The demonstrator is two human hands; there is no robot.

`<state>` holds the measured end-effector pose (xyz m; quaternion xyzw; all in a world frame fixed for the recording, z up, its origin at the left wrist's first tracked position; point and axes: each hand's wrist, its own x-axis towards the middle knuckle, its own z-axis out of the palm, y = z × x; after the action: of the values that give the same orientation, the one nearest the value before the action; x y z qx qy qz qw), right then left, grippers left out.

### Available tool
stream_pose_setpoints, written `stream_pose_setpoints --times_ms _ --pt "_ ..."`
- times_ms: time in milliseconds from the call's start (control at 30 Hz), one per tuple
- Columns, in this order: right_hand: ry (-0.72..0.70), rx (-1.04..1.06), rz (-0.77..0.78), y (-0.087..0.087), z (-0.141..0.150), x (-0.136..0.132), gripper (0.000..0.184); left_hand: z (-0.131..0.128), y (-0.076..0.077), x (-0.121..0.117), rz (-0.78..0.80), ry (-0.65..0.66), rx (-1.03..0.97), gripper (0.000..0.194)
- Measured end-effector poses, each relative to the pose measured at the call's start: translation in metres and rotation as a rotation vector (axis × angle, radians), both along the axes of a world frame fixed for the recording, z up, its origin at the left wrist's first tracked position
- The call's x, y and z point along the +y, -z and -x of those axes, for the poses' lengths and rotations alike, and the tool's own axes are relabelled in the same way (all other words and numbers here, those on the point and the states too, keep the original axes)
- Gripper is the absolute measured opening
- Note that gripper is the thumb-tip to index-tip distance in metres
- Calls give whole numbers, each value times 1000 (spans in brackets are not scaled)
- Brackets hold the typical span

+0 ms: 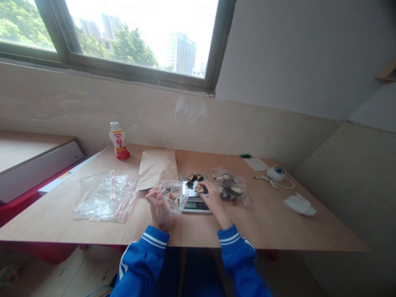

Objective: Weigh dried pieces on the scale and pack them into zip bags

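My left hand (158,208) pinches the rim of a small clear zip bag (175,196), held open with a few brown pieces inside. Just right of it sits a small digital kitchen scale (194,203) with dark and tan dried pieces (194,178) on its platform. My right hand (213,200) reaches onto the scale, fingers closed on one tan piece (199,188). To the right of the scale lies a larger clear zip bag (230,186) full of the same dried pieces.
A pile of empty zip bags (107,196) lies at the left. A brown paper pouch (157,168), a white and red bottle (119,141), a green pen (246,156), a white paper (256,163), a round white device with cable (276,173) and a crumpled tissue (299,204) rest on the wooden table (278,231).
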<state>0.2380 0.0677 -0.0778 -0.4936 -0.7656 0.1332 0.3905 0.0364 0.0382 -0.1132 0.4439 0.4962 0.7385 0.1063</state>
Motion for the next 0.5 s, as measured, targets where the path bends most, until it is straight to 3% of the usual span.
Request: stream_pose_setpoints --times_ms 300,500 --pt "50 -72 -20 7 -1 -1 29 1 -2 -3 10 -30 18 21" --pt "50 165 -4 3 1 0 23 0 -8 -6 12 -32 54 18"
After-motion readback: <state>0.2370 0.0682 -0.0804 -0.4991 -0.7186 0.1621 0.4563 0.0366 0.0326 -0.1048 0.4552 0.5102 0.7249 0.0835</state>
